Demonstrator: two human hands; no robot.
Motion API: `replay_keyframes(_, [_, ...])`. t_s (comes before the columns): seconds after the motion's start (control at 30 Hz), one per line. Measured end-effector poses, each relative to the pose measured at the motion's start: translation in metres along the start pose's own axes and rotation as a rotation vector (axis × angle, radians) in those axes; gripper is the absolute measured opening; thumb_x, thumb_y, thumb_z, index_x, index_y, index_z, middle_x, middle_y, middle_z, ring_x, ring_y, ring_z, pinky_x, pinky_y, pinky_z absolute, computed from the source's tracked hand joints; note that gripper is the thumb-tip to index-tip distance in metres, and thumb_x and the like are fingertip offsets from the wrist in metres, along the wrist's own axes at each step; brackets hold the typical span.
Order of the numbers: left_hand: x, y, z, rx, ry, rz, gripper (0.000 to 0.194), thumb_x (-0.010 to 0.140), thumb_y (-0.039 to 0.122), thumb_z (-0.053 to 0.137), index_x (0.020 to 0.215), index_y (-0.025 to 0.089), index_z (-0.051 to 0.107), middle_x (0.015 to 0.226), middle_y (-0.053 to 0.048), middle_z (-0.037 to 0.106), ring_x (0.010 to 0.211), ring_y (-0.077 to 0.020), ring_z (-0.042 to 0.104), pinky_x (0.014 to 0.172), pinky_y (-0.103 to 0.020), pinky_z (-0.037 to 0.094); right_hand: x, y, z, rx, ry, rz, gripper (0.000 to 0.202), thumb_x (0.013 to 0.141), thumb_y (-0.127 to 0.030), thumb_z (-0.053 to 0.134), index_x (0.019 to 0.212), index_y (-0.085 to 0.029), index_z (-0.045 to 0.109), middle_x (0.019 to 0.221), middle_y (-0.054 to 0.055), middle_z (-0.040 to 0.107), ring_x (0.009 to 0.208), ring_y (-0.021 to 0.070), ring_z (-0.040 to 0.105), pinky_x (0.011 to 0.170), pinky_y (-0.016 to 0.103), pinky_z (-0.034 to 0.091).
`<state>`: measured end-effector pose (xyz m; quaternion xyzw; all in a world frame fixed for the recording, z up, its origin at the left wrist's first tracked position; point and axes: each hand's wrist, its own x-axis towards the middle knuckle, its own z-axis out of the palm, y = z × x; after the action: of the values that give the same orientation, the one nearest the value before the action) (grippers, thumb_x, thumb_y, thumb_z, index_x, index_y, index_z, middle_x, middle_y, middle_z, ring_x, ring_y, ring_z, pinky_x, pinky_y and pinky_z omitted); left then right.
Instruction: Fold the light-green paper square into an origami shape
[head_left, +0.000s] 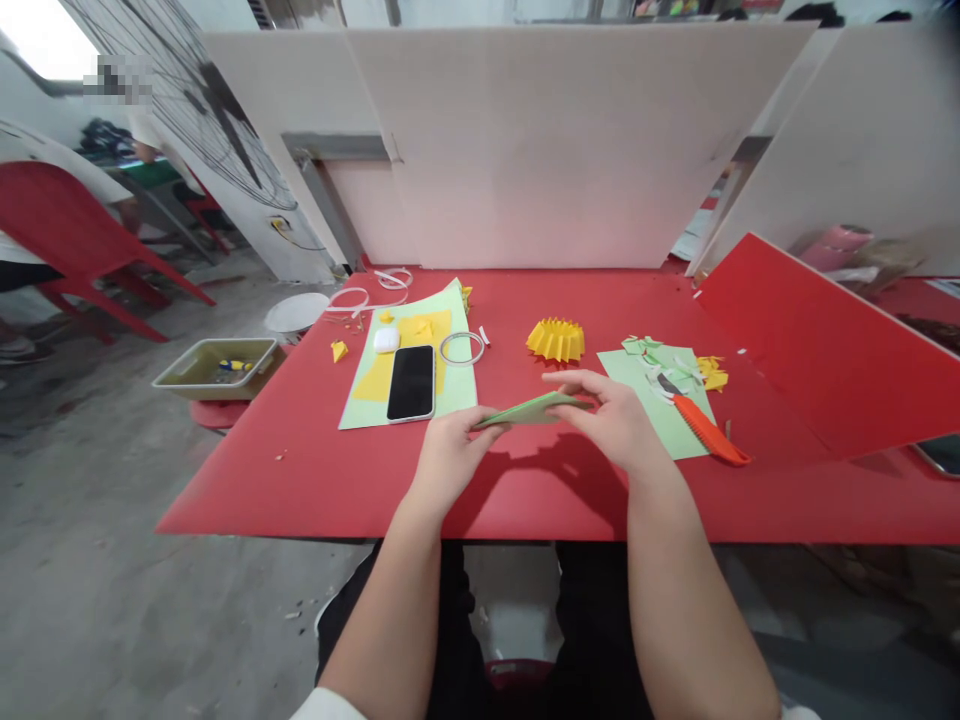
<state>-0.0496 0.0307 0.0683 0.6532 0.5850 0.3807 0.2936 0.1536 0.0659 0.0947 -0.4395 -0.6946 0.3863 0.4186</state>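
Between my two hands, just above the red table [315, 490], is a folded piece of light green paper [531, 409]. My left hand [454, 450] pinches its left end between thumb and fingers. At the other end, my right hand [607, 415] grips the paper, with the index finger stretched above it. Beyond the hands a pleated yellow paper piece [556, 340] stands on the table. To the right, an orange-handled utility knife [705, 425] lies partly on a green sheet [679, 440] with green paper scraps [660, 360].
Left of my hands, a phone [412, 383], a white case [386, 340] and a tape ring [462, 348] rest on green and yellow paper. A red panel [832, 350] leans at the right. A white partition [555, 150] borders the back; a bin [217, 368] stands left.
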Motion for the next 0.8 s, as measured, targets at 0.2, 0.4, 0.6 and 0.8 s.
replay_keyframes(0.2, [0.002,-0.005,-0.002,-0.359,0.137,-0.092,0.018,0.07,0.033,0.069,0.08,0.018,0.068,0.076,-0.001,0.07,0.074,-0.0158,0.064,0.071,-0.026,0.049,0.004,0.015,0.0,0.045,-0.004,0.126,0.018,0.072,-0.031,0.066,0.088,-0.023,0.067,0.082,0.0,0.065,0.075,0.0153,0.06,0.07,0.031,0.05])
replay_keyframes(0.4, [0.003,-0.004,0.006,-0.622,0.142,-0.161,0.023,0.069,0.033,0.071,0.083,0.016,0.065,0.069,0.0,0.067,0.064,-0.0126,0.063,0.068,-0.026,0.053,0.002,0.013,0.0,0.037,-0.136,0.211,0.049,0.07,-0.033,0.067,0.117,-0.031,0.055,0.086,0.0,0.06,0.073,0.0139,0.058,0.064,0.029,0.048])
replay_keyframes(0.6, [0.001,-0.004,0.006,-0.563,-0.022,-0.272,0.029,0.075,0.044,0.063,0.074,0.015,0.063,0.066,-0.003,0.068,0.061,-0.0144,0.065,0.063,-0.025,0.053,-0.004,0.009,-0.006,-0.075,-0.282,0.279,0.05,0.069,-0.029,0.067,0.117,-0.032,0.056,0.076,-0.002,0.056,0.066,0.0115,0.052,0.062,0.026,0.043])
replay_keyframes(0.8, [-0.018,-0.012,0.002,0.186,0.113,0.021,0.034,0.09,0.04,0.042,0.101,0.018,0.065,0.104,-0.009,0.069,0.099,-0.0224,0.064,0.089,-0.037,0.049,-0.005,0.035,-0.013,-0.217,-0.444,0.317,0.042,0.068,-0.029,0.067,0.11,-0.029,0.062,0.095,0.002,0.062,0.084,0.016,0.057,0.07,0.028,0.044])
